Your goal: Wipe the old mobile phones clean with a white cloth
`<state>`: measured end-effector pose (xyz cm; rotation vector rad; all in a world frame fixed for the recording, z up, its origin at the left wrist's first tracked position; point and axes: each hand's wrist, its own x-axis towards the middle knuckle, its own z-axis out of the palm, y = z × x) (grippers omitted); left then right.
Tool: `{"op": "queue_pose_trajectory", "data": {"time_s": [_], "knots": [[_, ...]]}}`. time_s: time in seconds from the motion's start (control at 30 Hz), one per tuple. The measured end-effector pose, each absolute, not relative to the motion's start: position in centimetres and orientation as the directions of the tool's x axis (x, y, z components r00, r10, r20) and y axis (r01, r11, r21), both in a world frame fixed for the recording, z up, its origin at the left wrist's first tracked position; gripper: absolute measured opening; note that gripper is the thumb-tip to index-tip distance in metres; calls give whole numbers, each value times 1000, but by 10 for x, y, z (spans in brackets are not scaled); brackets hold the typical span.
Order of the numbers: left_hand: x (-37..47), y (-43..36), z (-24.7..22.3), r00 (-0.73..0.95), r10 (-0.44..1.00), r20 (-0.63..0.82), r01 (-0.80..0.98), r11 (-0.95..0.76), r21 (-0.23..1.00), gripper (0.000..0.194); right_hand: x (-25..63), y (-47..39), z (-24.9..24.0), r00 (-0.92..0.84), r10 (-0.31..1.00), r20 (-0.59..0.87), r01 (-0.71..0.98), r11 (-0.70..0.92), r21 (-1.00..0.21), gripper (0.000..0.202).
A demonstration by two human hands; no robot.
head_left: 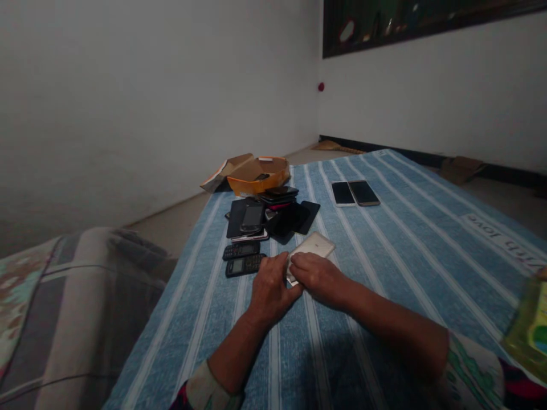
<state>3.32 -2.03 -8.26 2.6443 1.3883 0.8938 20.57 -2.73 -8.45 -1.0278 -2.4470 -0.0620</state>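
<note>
A pale gold phone (315,244) lies at an angle on the striped blue cloth, its upper part showing. My left hand (273,285) holds its near left edge, fingers and thumb curled round the corner. My right hand (318,274) presses bent fingers on the phone's lower part, close beside the left. Left of them lie two black keypad phones (245,265), one above the other. Behind is a pile of dark phones (280,196), with a black smartphone (253,218) on the left. Two smartphones (363,193) lie side by side farther right.
An open orange and brown cardboard box (256,183) stands behind the pile at the table's far left. A yellow-green packet (527,330) is at the right edge. A fabric-covered seat (85,307) stands left of the table (384,239); walls rise behind.
</note>
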Motion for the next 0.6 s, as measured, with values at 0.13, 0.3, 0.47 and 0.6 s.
{"op": "queue_pose_trajectory", "data": {"time_s": [0.13,0.3,0.47,0.6], "knots": [[31,-20,-84,441,762,475,745,-606,280,56,203,-16,-91,-547,697,464,743,659,-116,15],[31,-22,-80,457,757,467,738,-616,276,51,207,-12,-92,-461,757,463,792,587,-170,14],[32,-23,-76,447,766,462,739,-607,292,45,197,-17,-89,-541,703,462,709,676,-199,13],[32,-25,-73,454,794,404,748,-586,311,43,214,-5,-89,-385,825,414,841,498,-210,11]]}}
